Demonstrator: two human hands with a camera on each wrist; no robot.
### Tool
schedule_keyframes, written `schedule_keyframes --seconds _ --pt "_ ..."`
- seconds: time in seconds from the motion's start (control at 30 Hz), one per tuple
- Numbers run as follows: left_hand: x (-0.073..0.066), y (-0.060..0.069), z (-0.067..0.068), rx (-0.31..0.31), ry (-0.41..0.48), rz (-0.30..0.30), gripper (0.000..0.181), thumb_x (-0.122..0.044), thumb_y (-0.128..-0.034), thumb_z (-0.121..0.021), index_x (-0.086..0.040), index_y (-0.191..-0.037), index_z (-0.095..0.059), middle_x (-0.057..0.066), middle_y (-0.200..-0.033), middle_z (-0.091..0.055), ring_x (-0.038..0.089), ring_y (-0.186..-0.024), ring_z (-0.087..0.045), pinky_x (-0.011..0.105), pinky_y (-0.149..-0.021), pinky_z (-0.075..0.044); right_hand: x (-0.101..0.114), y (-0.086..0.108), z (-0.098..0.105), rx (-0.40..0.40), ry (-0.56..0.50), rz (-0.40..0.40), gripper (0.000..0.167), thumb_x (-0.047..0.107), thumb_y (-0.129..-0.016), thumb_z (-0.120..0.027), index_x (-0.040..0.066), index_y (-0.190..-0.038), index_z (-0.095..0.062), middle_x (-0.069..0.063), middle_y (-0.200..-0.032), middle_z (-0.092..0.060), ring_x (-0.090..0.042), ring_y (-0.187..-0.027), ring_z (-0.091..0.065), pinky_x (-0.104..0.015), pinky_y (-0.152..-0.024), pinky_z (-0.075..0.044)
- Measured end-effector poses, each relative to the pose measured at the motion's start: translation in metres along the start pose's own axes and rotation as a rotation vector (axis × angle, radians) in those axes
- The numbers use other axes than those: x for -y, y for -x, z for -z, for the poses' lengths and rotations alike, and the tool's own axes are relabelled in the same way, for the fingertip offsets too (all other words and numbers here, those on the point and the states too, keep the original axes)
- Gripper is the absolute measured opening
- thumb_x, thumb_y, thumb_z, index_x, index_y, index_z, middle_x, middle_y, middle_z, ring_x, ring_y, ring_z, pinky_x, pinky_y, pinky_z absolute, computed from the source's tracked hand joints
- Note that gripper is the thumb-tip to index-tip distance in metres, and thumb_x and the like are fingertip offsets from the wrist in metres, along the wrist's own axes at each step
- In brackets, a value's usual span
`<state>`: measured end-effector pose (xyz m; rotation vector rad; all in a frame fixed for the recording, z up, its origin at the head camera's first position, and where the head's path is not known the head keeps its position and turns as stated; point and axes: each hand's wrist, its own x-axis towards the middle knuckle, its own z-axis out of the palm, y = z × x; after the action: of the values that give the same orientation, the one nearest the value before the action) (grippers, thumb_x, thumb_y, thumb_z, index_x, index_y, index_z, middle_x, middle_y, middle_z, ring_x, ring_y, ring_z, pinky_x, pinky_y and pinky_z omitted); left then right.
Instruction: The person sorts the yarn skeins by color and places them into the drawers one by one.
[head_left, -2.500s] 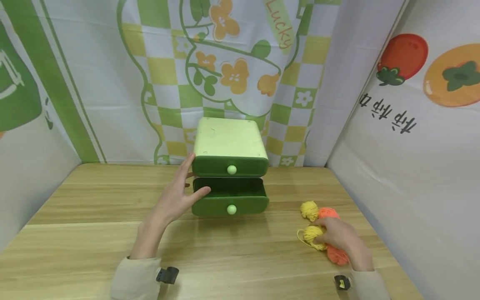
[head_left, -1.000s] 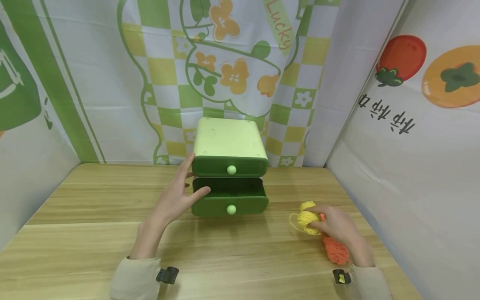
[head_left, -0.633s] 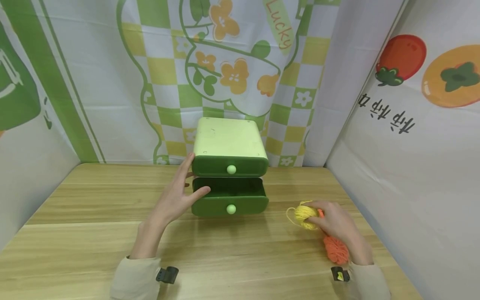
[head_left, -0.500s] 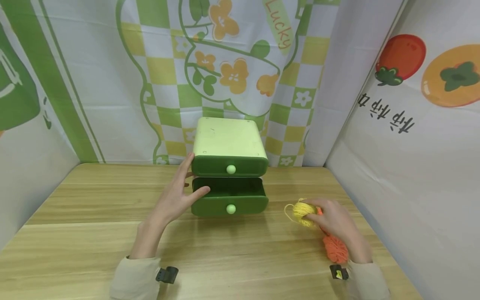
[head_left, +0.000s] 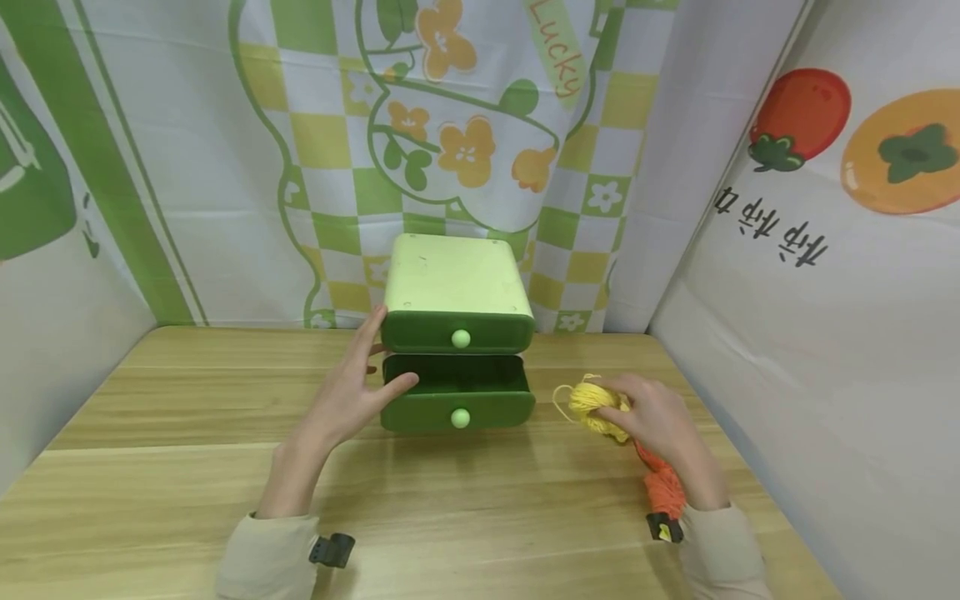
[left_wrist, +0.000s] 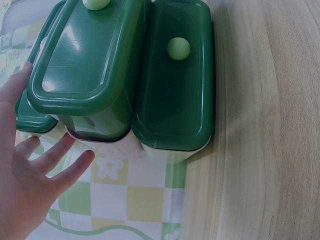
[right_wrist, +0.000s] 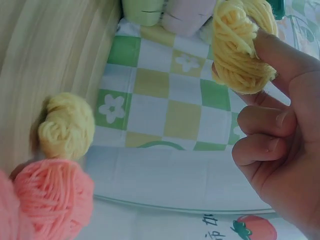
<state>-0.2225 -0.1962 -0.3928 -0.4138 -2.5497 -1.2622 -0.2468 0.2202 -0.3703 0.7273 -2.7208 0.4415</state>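
Note:
My right hand (head_left: 660, 421) pinches a yellow yarn ball (head_left: 588, 403) between thumb and fingers, raised above the table with a loose strand trailing left. In the right wrist view, another yellow yarn ball (right_wrist: 66, 127) lies on the table beside orange yarn balls (right_wrist: 55, 197). A small green drawer cabinet (head_left: 456, 271) stands near the back curtain. Its middle drawer (head_left: 420, 412) is pulled out; the left wrist view shows closed drawers on both sides of it. Spread fingers of my left hand (head_left: 345, 400) are at the cabinet's left side, the thumb near the pulled-out drawer.
The wooden table (head_left: 465, 508) is bounded by a patterned curtain (head_left: 322, 158) behind and a printed sheet (head_left: 825, 358) on the right. Orange yarn (head_left: 663, 483) lies under and beside the right forearm. Black wrist cameras (head_left: 332, 550) sit on both wrists.
The right hand has taken the front yellow yarn ball from beside the orange ones and lifted it up and leftward toward the cabinet. The left hand has stayed in place.

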Motion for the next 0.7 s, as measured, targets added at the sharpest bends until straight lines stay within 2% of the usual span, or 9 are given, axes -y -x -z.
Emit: schedule_keyframes --seconds 0.07,0.13,0.23,0.3,0.47,0.7 --pt "0.000 0.000 0.000 0.000 0.004 0.001 0.097 -0.048 -0.0928 -0.066 -0.040 -0.158 0.005 -0.004 -0.168 0.000 0.039 -0.136 -0.045 0.060 -0.104 -0.046 0.003 -0.003 0.001 -0.004 -0.013 0.005 0.039 0.034 -0.084 -0.078 0.019 -0.120 -0.073 -0.006 -0.115 -0.074 -0.027 -0.096 -0.071 -0.048 -0.074 -0.058" --pt "-0.001 -0.001 0.000 0.001 0.002 0.003 0.097 -0.049 -0.0927 -0.066 -0.041 -0.158 0.005 -0.004 -0.168 -0.001 0.039 -0.136 -0.046 0.060 -0.104 -0.046 0.005 -0.006 0.002 -0.019 -0.021 0.013 0.040 0.033 -0.084 -0.079 0.018 -0.120 -0.073 -0.007 -0.116 -0.073 -0.023 -0.088 -0.069 -0.043 -0.070 -0.057" --pt "-0.002 -0.002 0.000 0.000 -0.002 0.004 0.097 -0.049 -0.0923 -0.067 -0.043 -0.158 0.004 -0.007 -0.168 -0.002 0.037 -0.136 -0.046 0.060 -0.104 -0.046 0.010 -0.010 0.003 -0.039 -0.038 0.019 0.042 0.032 -0.083 -0.079 0.015 -0.121 -0.072 -0.006 -0.111 -0.073 -0.015 -0.075 -0.059 -0.031 -0.061 -0.049" --pt "-0.003 -0.002 0.000 0.000 -0.004 0.006 0.097 -0.049 -0.0921 -0.067 -0.044 -0.157 0.004 -0.008 -0.168 -0.002 0.037 -0.136 -0.047 0.060 -0.104 -0.046 0.013 -0.012 0.004 -0.045 -0.045 0.020 0.043 0.032 -0.083 -0.080 0.014 -0.122 -0.071 -0.005 -0.110 -0.072 -0.013 -0.072 -0.055 -0.028 -0.060 -0.045" --pt "-0.003 -0.001 0.000 -0.005 0.001 0.011 0.097 -0.048 -0.0920 -0.068 -0.044 -0.157 0.004 -0.008 -0.167 -0.002 0.038 -0.135 -0.048 0.060 -0.104 -0.045 0.022 -0.019 0.000 -0.039 -0.053 0.019 0.046 0.036 -0.084 -0.078 0.017 -0.125 -0.070 -0.003 -0.112 -0.071 -0.013 -0.077 -0.057 -0.030 -0.064 -0.048" --pt "-0.002 0.001 0.001 -0.015 0.007 0.003 0.097 -0.049 -0.0915 -0.068 -0.042 -0.158 0.003 -0.009 -0.167 -0.003 0.034 -0.136 -0.047 0.057 -0.103 -0.046 0.034 -0.026 -0.006 -0.091 -0.087 0.043 0.045 0.031 -0.083 -0.080 0.016 -0.125 -0.070 0.000 -0.100 -0.068 -0.011 -0.067 -0.047 -0.024 -0.054 -0.038"
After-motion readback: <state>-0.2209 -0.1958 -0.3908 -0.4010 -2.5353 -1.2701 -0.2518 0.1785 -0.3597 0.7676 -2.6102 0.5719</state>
